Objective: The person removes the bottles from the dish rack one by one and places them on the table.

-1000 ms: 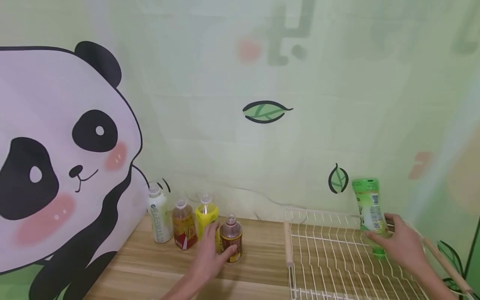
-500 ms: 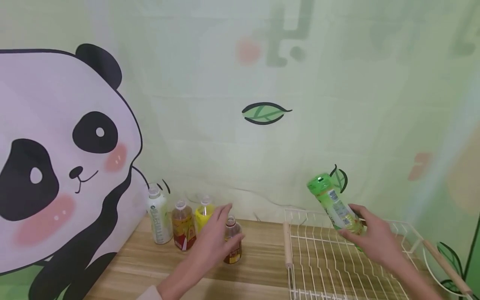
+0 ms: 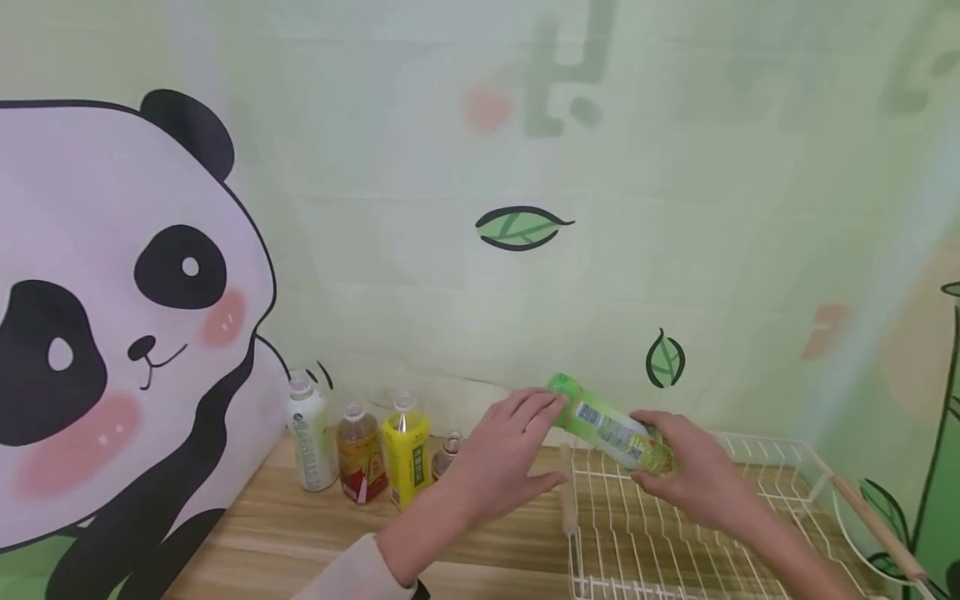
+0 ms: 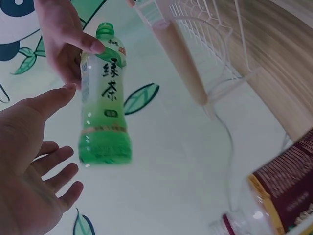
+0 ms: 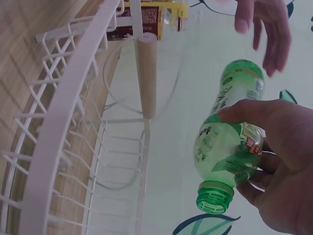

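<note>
My right hand (image 3: 693,467) grips a green tea bottle (image 3: 611,433) near its neck, above the left part of a white wire rack (image 3: 645,521). The bottle is tilted, base up and to the left; its uncapped green mouth (image 5: 215,198) points downward in the right wrist view. My left hand (image 3: 498,458) reaches beside the base with fingers extended. In the left wrist view a gap shows between its fingers and the bottle (image 4: 105,110). Behind the left hand stands a small dark brown bottle (image 3: 447,454), mostly hidden in the head view.
White (image 3: 311,442), reddish-brown (image 3: 362,458) and yellow (image 3: 407,458) bottles stand in a row on the wooden table (image 3: 285,550), left of the rack. Wooden handles (image 3: 567,492) run along the rack's sides. A panda-printed backdrop (image 3: 420,308) rises behind.
My right hand has brought the green tea bottle leftward from the rack's right side, tipping its base further left. My left hand has come away from the brown bottle and moved right toward that base.
</note>
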`<action>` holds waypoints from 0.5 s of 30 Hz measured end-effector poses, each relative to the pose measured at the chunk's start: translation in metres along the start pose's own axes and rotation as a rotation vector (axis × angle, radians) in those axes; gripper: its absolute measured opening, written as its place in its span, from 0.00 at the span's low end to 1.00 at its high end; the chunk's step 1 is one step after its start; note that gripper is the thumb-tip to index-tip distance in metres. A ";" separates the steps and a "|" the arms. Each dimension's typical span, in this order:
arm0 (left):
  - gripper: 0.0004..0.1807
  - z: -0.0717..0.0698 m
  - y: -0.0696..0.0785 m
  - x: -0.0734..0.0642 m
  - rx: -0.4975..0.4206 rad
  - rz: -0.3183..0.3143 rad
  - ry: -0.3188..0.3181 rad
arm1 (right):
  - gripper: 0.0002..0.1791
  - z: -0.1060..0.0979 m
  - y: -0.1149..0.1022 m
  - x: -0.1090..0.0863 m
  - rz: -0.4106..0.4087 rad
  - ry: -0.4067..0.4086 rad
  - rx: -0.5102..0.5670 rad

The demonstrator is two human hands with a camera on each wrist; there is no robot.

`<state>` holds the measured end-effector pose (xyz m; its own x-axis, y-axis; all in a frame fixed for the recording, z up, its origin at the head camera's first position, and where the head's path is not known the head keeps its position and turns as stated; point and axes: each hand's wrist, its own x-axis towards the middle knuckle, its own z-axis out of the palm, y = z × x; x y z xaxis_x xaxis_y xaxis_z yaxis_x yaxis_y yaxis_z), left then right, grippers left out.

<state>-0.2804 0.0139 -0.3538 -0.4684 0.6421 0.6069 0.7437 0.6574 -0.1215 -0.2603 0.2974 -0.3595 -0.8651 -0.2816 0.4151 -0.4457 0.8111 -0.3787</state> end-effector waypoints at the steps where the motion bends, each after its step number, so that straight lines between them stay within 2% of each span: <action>1: 0.51 0.000 0.003 0.003 0.021 0.029 0.012 | 0.41 0.001 -0.003 0.000 -0.022 -0.007 -0.011; 3: 0.51 0.001 0.007 0.008 0.059 0.070 0.027 | 0.41 0.003 -0.008 0.001 -0.055 -0.015 -0.035; 6: 0.52 0.004 0.010 0.015 0.094 0.088 0.011 | 0.40 0.005 -0.014 0.001 -0.080 -0.039 -0.055; 12: 0.49 0.015 0.007 0.019 0.108 0.048 -0.119 | 0.39 0.007 -0.021 0.000 -0.103 -0.094 -0.079; 15: 0.44 0.022 0.006 0.018 0.130 0.056 -0.154 | 0.39 0.008 -0.023 -0.001 -0.117 -0.113 -0.099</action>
<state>-0.2950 0.0375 -0.3611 -0.5031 0.7253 0.4699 0.7074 0.6580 -0.2582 -0.2511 0.2751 -0.3575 -0.8314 -0.4284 0.3539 -0.5249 0.8144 -0.2474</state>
